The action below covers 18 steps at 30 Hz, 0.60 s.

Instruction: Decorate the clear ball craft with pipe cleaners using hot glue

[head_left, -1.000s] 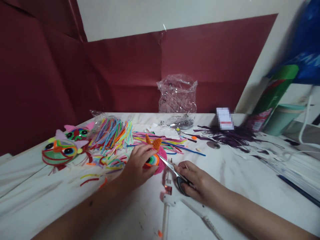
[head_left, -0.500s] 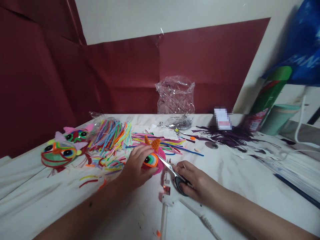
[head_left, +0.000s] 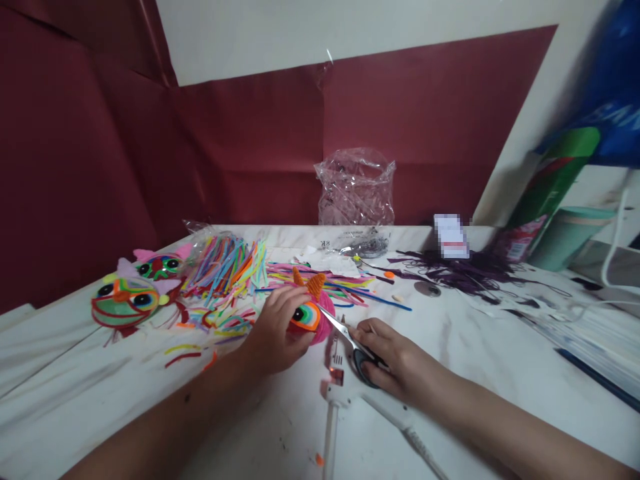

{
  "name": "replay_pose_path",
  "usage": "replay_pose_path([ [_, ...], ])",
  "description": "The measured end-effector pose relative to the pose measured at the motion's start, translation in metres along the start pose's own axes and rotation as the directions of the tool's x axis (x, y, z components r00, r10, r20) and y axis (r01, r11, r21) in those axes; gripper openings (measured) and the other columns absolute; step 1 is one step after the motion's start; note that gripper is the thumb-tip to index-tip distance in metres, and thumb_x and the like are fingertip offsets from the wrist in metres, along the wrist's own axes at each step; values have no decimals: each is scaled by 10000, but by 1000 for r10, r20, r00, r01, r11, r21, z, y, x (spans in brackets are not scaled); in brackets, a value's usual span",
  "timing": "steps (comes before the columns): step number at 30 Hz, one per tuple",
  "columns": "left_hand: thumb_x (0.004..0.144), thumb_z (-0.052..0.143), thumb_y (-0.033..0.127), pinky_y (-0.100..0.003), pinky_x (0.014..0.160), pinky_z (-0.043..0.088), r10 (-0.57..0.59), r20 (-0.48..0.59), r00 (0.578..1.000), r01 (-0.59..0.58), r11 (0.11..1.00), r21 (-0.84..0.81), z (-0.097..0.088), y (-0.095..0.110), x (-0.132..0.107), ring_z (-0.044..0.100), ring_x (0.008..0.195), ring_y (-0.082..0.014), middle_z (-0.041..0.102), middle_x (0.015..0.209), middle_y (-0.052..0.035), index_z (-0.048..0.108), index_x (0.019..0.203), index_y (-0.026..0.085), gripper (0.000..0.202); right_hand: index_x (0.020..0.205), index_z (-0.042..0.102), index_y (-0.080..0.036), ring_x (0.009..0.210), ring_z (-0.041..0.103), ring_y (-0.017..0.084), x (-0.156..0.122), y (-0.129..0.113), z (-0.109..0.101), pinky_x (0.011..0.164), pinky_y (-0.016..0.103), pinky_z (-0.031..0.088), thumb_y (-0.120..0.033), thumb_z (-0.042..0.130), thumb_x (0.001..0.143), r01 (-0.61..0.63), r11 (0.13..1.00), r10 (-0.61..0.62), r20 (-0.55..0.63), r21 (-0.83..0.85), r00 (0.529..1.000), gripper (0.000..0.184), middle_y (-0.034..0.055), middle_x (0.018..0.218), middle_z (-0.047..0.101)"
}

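The left hand (head_left: pixel 274 330) is gripping a pink ball (head_left: pixel 314 320) near the middle of the white table (head_left: pixel 475 347), its fingers curling over the ball's left side and top. The ball is carrying a round striped eye with a dark centre facing the camera and two orange ears (head_left: pixel 311 281) sticking up from its top. The right hand (head_left: pixel 393 360) is holding a pair of scissors (head_left: pixel 350 341), with the fingers closing through the dark handle loops and the slim metal blades pointing up and left, their tips lying right at the ball's right side; whether the blades are touching it is hard to tell. Just below the scissors, a white glue gun (head_left: pixel 336 393) is lying on the table, its cord (head_left: pixel 423 453) running off toward the near edge. To the left of the ball, a heap of coloured strips (head_left: pixel 227 267) is spreading across the table, and farther left two finished faces (head_left: pixel 131 293) with big eyes and pink ears are sitting side by side. Behind, a crinkled clear plastic bag (head_left: pixel 356 188) is standing against the dark red backdrop, and a tangle of purple threads (head_left: pixel 465 273) is lying to the right of it.
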<state>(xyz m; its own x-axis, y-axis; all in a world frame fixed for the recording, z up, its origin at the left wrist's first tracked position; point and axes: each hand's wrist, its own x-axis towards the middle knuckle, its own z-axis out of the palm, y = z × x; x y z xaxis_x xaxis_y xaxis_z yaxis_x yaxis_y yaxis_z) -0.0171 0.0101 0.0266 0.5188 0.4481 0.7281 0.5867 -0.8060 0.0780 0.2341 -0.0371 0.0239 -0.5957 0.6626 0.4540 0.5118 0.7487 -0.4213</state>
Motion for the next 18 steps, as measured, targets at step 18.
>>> replay_pose_path([
  [18,757,578,223,-470,990,421,-45,-113,993,49,998,32,8,3,5,548,1112,-270,626,1131,-122,497,1156,185,409,1191,541,-181,939,605,204,-1,3,2,820,307,529,-48,506,784,19,1000,-20,-33,-17,999,430,117,1052,555],
])
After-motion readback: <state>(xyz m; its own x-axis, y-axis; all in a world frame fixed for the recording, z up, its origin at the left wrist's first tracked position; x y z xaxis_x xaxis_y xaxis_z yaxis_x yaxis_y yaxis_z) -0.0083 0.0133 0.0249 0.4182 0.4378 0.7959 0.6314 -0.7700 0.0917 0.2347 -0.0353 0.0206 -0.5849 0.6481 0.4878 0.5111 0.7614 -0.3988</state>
